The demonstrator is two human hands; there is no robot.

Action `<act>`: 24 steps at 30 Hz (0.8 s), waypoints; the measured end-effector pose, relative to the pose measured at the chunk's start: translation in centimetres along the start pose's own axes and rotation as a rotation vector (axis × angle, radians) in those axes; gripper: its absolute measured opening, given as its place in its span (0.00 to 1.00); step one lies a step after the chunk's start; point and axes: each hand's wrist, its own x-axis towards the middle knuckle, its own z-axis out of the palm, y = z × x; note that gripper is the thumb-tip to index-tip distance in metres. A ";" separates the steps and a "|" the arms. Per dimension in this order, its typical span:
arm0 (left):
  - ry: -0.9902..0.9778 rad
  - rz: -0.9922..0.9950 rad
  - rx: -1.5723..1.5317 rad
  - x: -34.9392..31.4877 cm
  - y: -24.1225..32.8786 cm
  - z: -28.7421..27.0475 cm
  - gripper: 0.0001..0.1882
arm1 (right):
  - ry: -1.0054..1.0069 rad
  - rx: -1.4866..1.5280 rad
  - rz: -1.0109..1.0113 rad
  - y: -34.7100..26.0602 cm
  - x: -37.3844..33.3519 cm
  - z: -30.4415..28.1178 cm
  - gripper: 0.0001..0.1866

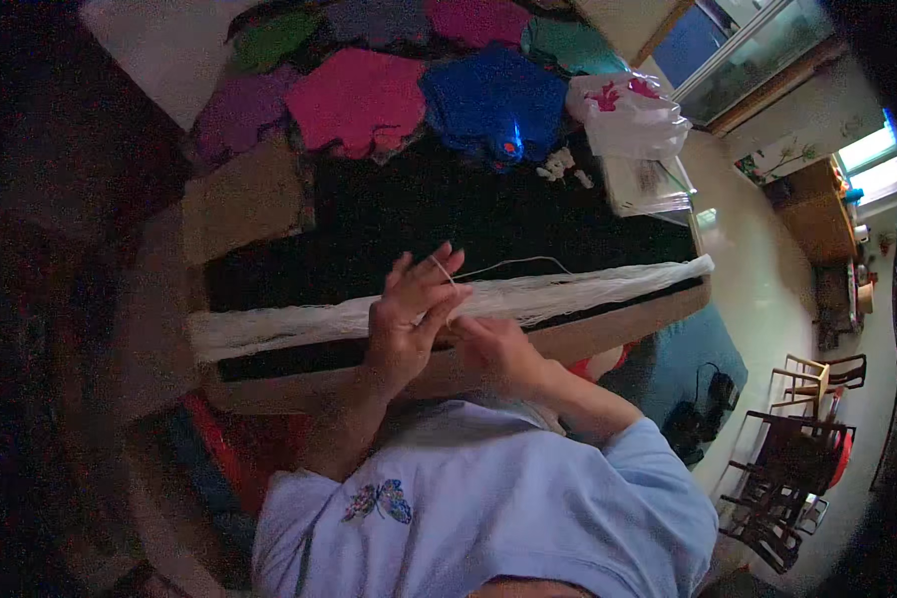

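Note:
A long bundle of loose white yarn (588, 291) stretches from left to right along the near side of the black-topped table. Above its middle is my left hand (405, 311), fingers raised, with a thin strand of yarn (513, 262) running over them and its thumb and a finger pinched together. Right beside it, my right hand (501, 351) is closed, its fingertips meeting the left thumb. What sits between the right fingertips is too small and hidden to tell. The strand loops back to the bundle on the right.
Flat, many-sided coloured pieces, including a pink one (357, 100) and a blue one (493, 100), line the far side. At the far right are a white plastic bag (633, 118) and small white scraps (565, 167). A brown panel (244, 204) lies left; chairs (792, 478) stand right.

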 end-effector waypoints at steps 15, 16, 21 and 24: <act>0.136 -0.053 -0.288 -0.3 2.6 0.1 0.06 | 0.210 -0.051 -0.165 -0.7 -1.6 2.3 0.06; 0.059 0.072 0.115 -0.7 1.7 -0.4 0.07 | 0.165 -0.030 -0.235 -2.1 -1.2 0.5 0.05; -0.208 0.074 0.195 -2.9 2.3 -0.1 0.09 | 0.317 -0.244 -0.341 -3.0 0.6 -5.1 0.09; -0.431 -0.457 -0.300 -2.0 4.1 0.2 0.09 | 0.268 -0.043 -0.361 -1.8 0.7 -3.0 0.11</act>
